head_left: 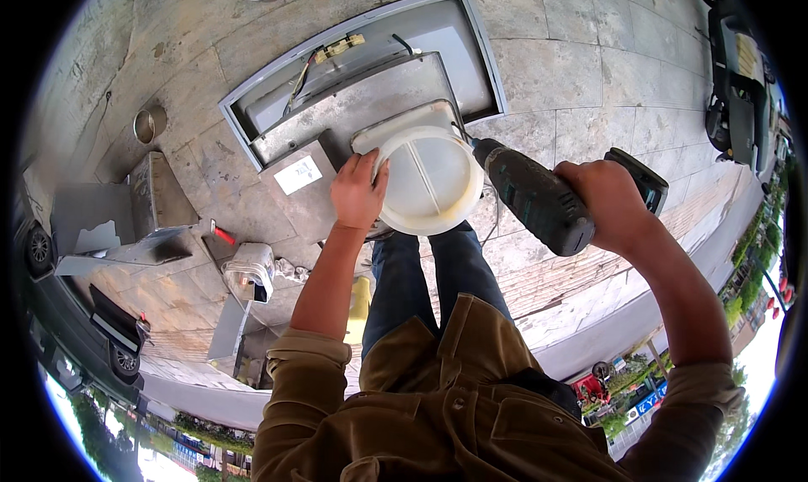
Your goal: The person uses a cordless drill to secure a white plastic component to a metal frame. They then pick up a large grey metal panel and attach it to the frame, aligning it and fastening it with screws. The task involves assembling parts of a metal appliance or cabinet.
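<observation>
The left hand rests on the left rim of the round white plastic housing, fingers spread wide over its edge, steadying it. The housing sits on the grey sheet-metal panel assembly, which lies flat on the stone-paved floor directly ahead of the person's knees. The right hand is wrapped tightly around the grip of the dark green cordless drill, fingers closed on the handle. The drill's nose points left and meets the right edge of the white housing. A small round metal bowl stands on the floor well to the left. Loose grey metal casing parts lie near the left edge.
</observation>
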### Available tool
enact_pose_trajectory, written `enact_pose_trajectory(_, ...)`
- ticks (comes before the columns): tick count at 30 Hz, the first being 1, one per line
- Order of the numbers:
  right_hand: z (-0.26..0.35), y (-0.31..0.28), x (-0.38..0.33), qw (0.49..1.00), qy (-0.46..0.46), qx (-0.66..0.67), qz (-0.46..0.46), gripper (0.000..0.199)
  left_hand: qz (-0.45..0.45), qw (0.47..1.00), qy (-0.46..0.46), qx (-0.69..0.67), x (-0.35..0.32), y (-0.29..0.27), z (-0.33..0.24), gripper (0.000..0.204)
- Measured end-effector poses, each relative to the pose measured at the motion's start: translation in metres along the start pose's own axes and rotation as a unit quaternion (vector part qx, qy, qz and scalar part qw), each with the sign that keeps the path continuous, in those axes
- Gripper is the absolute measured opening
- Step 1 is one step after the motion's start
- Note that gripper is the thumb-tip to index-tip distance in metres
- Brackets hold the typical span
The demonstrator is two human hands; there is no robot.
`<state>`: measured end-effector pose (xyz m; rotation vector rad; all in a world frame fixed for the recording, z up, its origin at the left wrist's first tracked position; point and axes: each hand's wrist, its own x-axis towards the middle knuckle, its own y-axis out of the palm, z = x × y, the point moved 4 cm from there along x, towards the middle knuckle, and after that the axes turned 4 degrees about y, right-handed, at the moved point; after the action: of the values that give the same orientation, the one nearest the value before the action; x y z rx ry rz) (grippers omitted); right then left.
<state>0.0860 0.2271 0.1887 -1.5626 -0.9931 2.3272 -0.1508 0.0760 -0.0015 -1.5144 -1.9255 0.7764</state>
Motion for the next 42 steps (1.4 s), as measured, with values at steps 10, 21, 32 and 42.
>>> enact_pose_trajectory(10, -0.031, 0.046, -0.044, 0.969, 0.052, 0.222, -0.095, 0.024, -0.062, 0.969, -0.179, -0.161, -0.012, -0.04, 0.0, 0.032)
enact_pose_trajectory(21, -0.046, 0.122, -0.14, 0.913, 0.031, 0.391, -0.107, 0.021, -0.049, 0.617, -0.418, -0.665, -0.067, -0.052, 0.004, 0.017)
enact_pose_trajectory(32, -0.02, 0.154, -0.138, 0.944, 0.038, 0.322, 0.055, 0.041, -0.061, 0.584, -0.452, -0.671, -0.097, -0.057, 0.01, 0.026)
enact_pose_trajectory(42, -0.007, 0.161, -0.135, 0.953, 0.038, 0.294, 0.067, 0.048, -0.037, 0.537, -0.442, -0.717, -0.107, -0.051, 0.019, 0.025)
